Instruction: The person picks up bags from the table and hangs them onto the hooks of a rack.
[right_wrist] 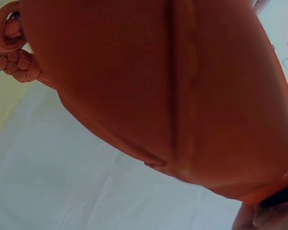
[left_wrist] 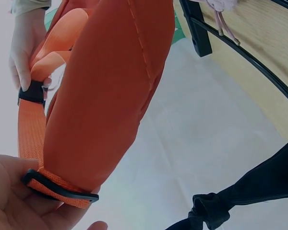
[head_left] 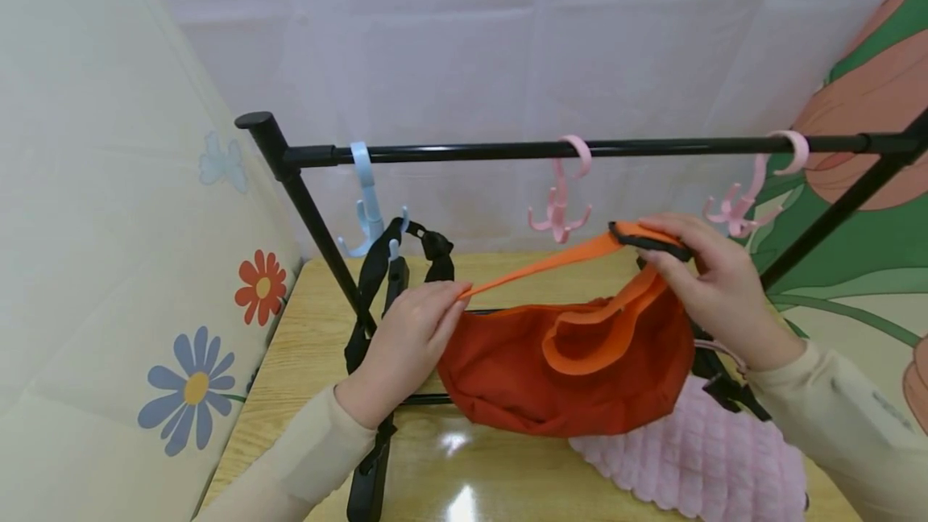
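An orange-red bag [head_left: 565, 369] hangs in the air between both hands, over the wooden table. Its orange strap [head_left: 540, 267] runs fairly taut from one hand to the other, and a slack loop of it droops across the bag's side. My left hand [head_left: 416, 337] grips the bag's left end, where the left wrist view shows a black strap slider [left_wrist: 57, 187] against the fingers. At the upper right, my right hand [head_left: 718, 288] pinches the strap at a black buckle [head_left: 648, 240]. A braided orange cord [right_wrist: 17, 64] shows beside the bag in the right wrist view.
A black rack's crossbar [head_left: 464, 151] stands behind the bag. It carries a blue hook [head_left: 367, 200], a pink hook [head_left: 558, 204] and another pink hook [head_left: 739, 204]. Black straps [head_left: 377, 272] hang from the blue one. A pink quilted item [head_left: 696, 457] lies at lower right.
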{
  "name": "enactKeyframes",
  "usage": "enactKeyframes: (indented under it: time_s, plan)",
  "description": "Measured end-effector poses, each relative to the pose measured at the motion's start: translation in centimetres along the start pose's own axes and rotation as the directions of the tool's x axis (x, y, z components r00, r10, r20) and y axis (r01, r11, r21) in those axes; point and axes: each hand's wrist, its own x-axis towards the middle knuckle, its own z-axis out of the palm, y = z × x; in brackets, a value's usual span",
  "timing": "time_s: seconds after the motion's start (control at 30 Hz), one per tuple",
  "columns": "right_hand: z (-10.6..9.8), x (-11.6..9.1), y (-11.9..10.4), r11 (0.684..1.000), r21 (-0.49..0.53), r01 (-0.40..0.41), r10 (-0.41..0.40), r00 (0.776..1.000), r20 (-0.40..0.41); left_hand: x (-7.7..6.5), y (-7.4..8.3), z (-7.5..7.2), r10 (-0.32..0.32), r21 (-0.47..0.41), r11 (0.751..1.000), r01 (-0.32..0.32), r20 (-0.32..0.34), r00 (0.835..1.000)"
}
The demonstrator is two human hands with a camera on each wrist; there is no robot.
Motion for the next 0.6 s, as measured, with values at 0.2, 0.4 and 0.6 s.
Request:
enactKeyframes:
  time_s: [0.2,0.4,0.6]
  plan:
    - [0.0,0.4,0.1,1.000,-0.011,-0.019,0.019,1.000,0.006,0.2,0.2,-0.2,0.004,0.003,1.000,-0.004,-0.011,1.000]
    - [-0.1,0.9,0.1,1.000,-0.018,-0.025,0.025,1.000,0.003,0.4,0.3,-0.3,0.008,0.023,1.000,-0.007,-0.028,1.000]
    - [-0.1,1.4,0.1,1.000,0.000,-0.007,0.007,1.000,-0.028,0.7,0.4,-0.4,0.017,0.007,1.000,-0.016,-0.047,0.999]
